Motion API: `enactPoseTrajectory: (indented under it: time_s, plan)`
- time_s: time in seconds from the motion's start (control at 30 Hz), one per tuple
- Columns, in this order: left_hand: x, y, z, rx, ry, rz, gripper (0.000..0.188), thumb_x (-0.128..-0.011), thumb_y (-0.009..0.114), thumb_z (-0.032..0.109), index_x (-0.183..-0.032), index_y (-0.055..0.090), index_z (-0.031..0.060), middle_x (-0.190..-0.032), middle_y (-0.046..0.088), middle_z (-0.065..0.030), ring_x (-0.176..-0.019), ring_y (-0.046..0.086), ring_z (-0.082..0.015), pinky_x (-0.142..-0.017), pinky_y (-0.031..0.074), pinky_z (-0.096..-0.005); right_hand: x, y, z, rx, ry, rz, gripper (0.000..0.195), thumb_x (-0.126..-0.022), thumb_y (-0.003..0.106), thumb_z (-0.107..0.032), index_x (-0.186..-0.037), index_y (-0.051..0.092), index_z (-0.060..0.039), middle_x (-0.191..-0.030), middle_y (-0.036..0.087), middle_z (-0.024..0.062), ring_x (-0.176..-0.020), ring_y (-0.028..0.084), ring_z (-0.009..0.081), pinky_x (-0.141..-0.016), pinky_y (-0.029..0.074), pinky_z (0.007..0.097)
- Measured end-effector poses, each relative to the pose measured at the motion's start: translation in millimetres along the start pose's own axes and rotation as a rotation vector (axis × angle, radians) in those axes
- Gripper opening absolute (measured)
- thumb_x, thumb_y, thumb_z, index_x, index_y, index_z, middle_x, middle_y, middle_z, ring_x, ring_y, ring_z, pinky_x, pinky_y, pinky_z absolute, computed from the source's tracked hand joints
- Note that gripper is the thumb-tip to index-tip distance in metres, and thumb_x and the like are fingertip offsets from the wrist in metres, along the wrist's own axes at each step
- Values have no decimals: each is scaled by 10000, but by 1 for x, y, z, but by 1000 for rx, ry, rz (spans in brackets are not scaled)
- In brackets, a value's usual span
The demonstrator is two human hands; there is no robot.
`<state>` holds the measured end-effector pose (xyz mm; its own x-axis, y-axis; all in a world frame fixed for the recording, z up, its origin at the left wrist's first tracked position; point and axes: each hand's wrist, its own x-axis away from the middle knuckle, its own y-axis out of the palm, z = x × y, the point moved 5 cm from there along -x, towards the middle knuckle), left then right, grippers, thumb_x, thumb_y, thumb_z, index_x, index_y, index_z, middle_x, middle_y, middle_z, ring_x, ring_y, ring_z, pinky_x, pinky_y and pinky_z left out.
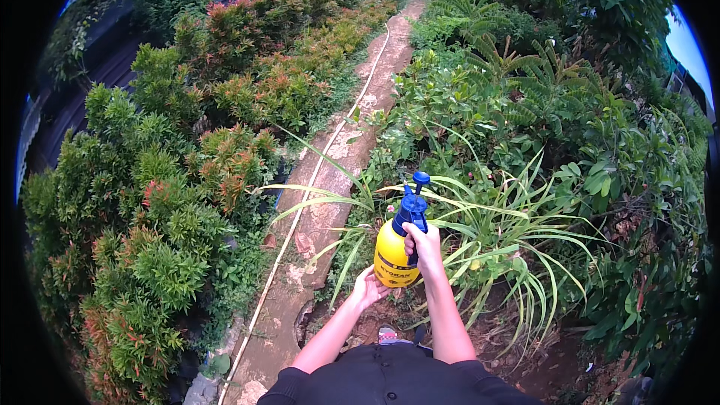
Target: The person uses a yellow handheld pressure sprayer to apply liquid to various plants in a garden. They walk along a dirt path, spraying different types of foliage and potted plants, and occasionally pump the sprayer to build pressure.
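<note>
A yellow hand-pump pressure sprayer [390, 247] with a blue top is held up in front of me, tilted slightly. My right hand [426, 244] grips its dark blue handle [415, 220] from the right side. Cupped under the base of the bottle is my left hand [368, 291], its palm turned up. The round blue pump knob [421, 178] stands raised on its rod above the head. Beside it, the blue nozzle [407, 188] points away from me. A strappy-leaved plant [500, 225] spreads just behind and right of the sprayer.
A narrow concrete path [315, 219] runs ahead, with a pale hose [306, 194] lying along it. Dense red-tipped shrubs [163, 259] border the left. Mixed green bushes [506, 101] crowd the right. My shoe [388, 334] is on bare soil beside the path's broken edge.
</note>
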<state>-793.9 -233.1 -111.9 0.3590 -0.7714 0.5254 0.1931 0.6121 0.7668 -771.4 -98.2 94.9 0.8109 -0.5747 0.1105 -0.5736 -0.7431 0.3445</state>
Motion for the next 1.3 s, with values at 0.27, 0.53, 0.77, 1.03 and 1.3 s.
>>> enactPoseTrajectory:
  time_s: [0.27, 0.53, 0.77, 1.03, 1.3]
  plan:
    - [-7, -2, 1, 14, 17, -5, 569, -878, 414, 446, -1256, 383, 22, -1241, 491, -166, -1124, 498, -320, -961, 372, -472, -6, 1, 3, 7, -22, 21, 163, -795, 607, -129, -687, 502, -66, -509, 448, -25, -388, 391, 51, -371, 302, 204]
    - [-26, 15, 42, 30, 145, -47, 510, -858, 483, 431, -1231, 399, 93, -1186, 507, -112, -1078, 498, -268, -972, 350, -437, -21, -2, -18, -35, -136, 73, 192, -799, 584, -117, -655, 473, -54, -496, 430, -9, -388, 389, 79, -383, 323, 225]
    - [-39, 4, 13, -32, -52, 6, 600, -841, 451, 500, -1241, 386, 58, -1205, 490, -159, -1056, 499, -353, -954, 370, -466, -34, -20, 7, 47, -9, 3, 165, -773, 586, -115, -650, 500, -48, -487, 458, -2, -379, 414, 80, -384, 334, 223]
    - [-52, 27, -8, -173, 56, -44, 596, -867, 405, 470, -1335, 302, 115, -1301, 413, -135, -1003, 566, -378, -860, 454, -467, -36, -45, -6, 341, -95, 234, 167, -754, 592, -106, -633, 497, -43, -493, 473, -2, -369, 434, 78, -358, 353, 226]
    - [-80, 112, 58, -261, 318, -94, 589, -836, 480, 454, -1313, 358, 130, -1300, 432, -74, -1009, 545, -287, -903, 395, -397, -6, -55, -75, -26, -449, 404, 128, -818, 576, -62, -741, 484, -21, -517, 464, 2, -375, 410, 66, -359, 329, 208]
